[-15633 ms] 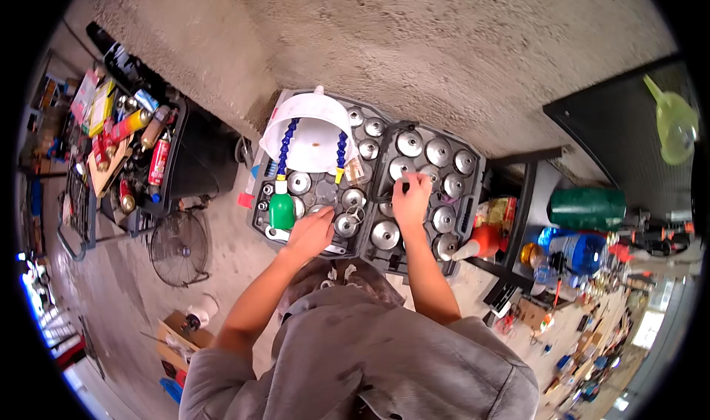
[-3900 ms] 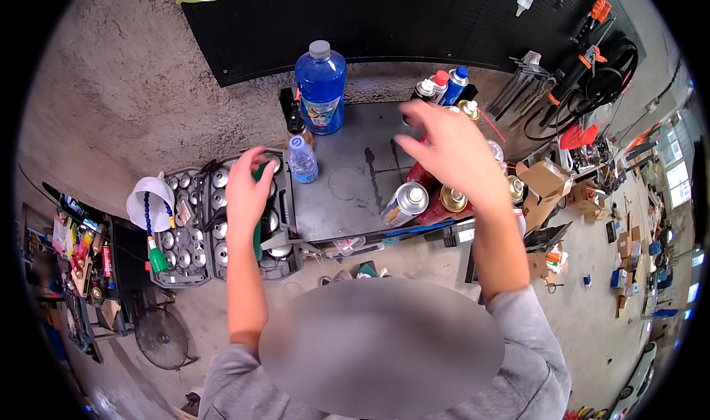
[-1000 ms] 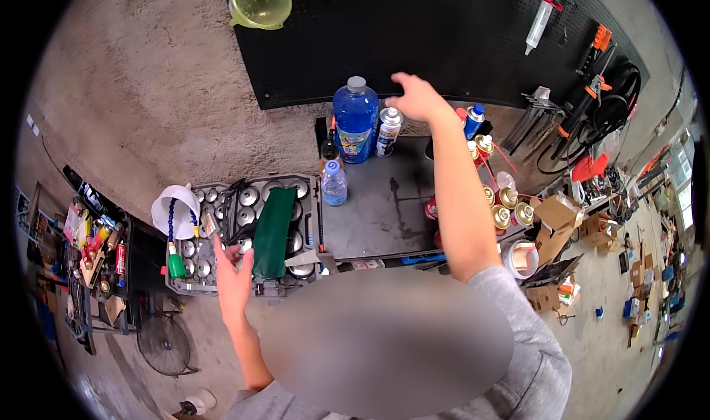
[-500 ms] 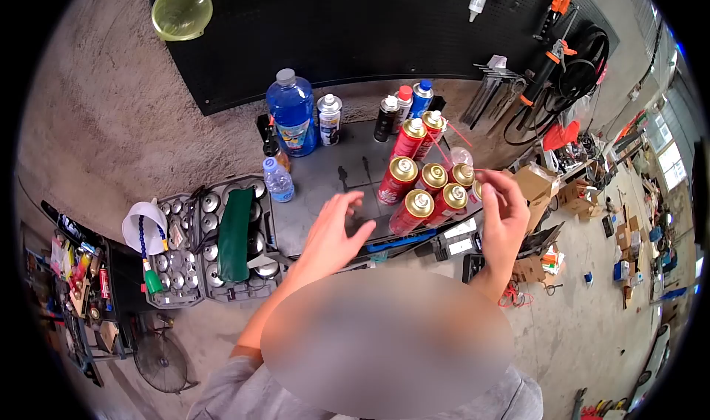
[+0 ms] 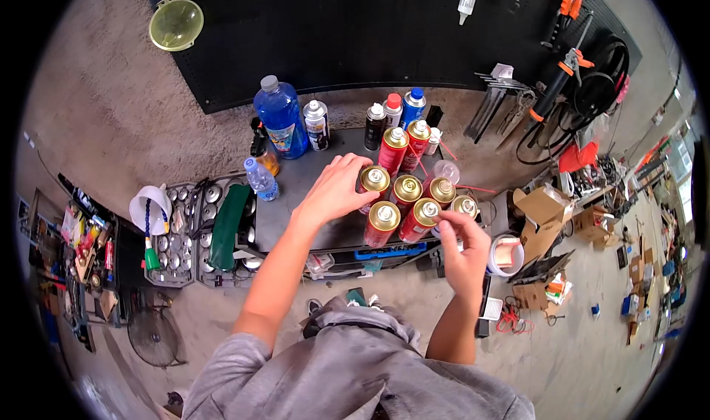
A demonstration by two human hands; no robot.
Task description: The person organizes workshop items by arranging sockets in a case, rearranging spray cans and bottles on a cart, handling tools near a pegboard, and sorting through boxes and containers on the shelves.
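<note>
Several red spray cans with gold tops stand upright on the dark tabletop [image 5: 292,191]. My left hand [image 5: 339,191] reaches over the leftmost can of the middle row [image 5: 374,180], fingers behind it and thumb at its near side, curved around its top. My right hand [image 5: 464,250] is by the front right can [image 5: 420,220], thumb and fingers curled near its rim; whether it touches the can I cannot tell. Two more red cans [image 5: 393,149] stand behind. A clear-capped item [image 5: 446,171] sits beside the right cans.
At the back stand a blue jug [image 5: 282,124], a white can [image 5: 316,126], a black can [image 5: 375,128] and a blue can [image 5: 413,109]. A small water bottle [image 5: 262,180] stands left, near socket-like cups in a case [image 5: 176,253]. Thin red straws stick out at right.
My left hand has moved right and up, from bare tabletop to the left can. My right hand has shifted left and down. The view has shifted, and the blurred patch below is gone.
</note>
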